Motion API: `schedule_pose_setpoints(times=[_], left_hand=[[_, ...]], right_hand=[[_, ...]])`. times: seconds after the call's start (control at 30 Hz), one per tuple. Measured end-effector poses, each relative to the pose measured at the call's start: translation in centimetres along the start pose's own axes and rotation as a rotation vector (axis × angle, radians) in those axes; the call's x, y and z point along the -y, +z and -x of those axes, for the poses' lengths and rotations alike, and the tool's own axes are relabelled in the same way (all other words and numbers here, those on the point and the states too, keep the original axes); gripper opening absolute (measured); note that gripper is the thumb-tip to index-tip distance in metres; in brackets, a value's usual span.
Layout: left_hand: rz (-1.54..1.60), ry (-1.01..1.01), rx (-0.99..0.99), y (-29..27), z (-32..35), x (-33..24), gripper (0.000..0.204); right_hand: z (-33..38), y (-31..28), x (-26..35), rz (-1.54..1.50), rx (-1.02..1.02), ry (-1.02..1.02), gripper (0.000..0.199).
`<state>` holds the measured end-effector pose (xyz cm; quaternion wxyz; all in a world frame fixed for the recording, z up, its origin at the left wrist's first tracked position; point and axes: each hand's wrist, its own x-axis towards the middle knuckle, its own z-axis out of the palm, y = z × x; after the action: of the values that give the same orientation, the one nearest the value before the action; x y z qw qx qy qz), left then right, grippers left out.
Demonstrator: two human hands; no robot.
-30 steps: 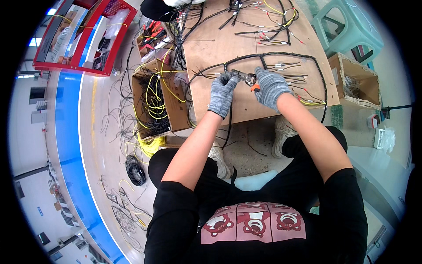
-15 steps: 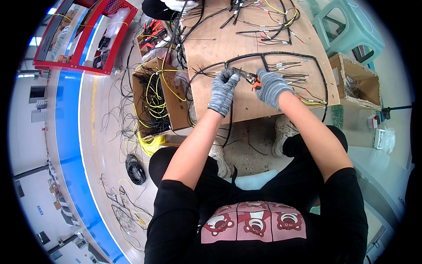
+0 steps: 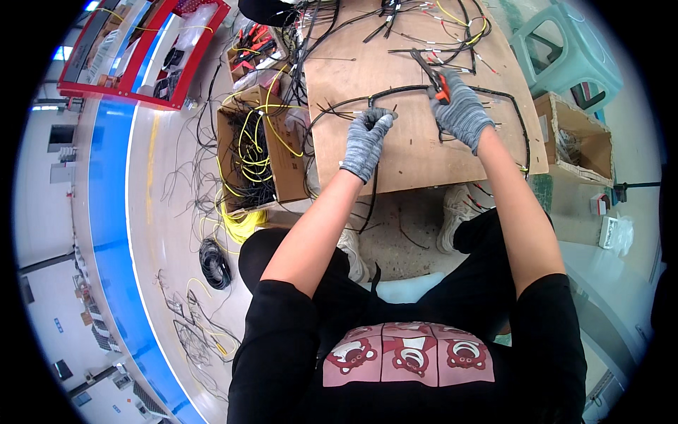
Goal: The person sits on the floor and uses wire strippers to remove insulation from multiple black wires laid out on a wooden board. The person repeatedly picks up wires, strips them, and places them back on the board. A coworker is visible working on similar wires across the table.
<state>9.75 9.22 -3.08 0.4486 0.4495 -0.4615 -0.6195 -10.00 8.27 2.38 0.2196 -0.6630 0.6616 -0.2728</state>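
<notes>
Both gloved hands on the black cable bundle over the plywood board

We have the left hand [image 3: 367, 141] closed around the black cable bundle [image 3: 406, 90] near the board's [image 3: 417, 152] front-left part, and the right hand [image 3: 462, 113] further right along the same bundle, pinching orange-handled pliers [image 3: 436, 81] whose tip we cannot see clearly; it may or may not already bite the bundle. The bundle loops across the middle of the board, with thinner loose wires [image 3: 431, 25] lying at the board's far edge. Our worry: if the pliers close while the left hand pulls, we could nick a wire or cut the wrong strand. A tug could also drag the loop off the board's right edge toward the cardboard box [image 3: 575, 145] beside it. The box of yellow wires [image 3: 258, 152] sits just left of the board.
</notes>
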Motion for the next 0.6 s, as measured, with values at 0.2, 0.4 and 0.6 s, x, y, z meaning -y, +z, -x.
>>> schedule_pose_setpoints(times=[0.2,0.4,0.6], left_hand=[[-0.137,0.008,-0.015,0.5,0.2,-0.6,0.004],[-0.214,-0.07,-0.026,0.3,0.4,-0.9,0.016],[-0.254,-0.058,-0.009,0.3,0.3,-0.9,0.015]], right_hand=[[0.2,2.4,4.4,0.024,0.062,-0.362,0.034],[0.1,2.6,3.9,0.194,0.072,-0.545,0.033],[0.0,3.1,4.1,0.141,0.066,-0.42,0.032]])
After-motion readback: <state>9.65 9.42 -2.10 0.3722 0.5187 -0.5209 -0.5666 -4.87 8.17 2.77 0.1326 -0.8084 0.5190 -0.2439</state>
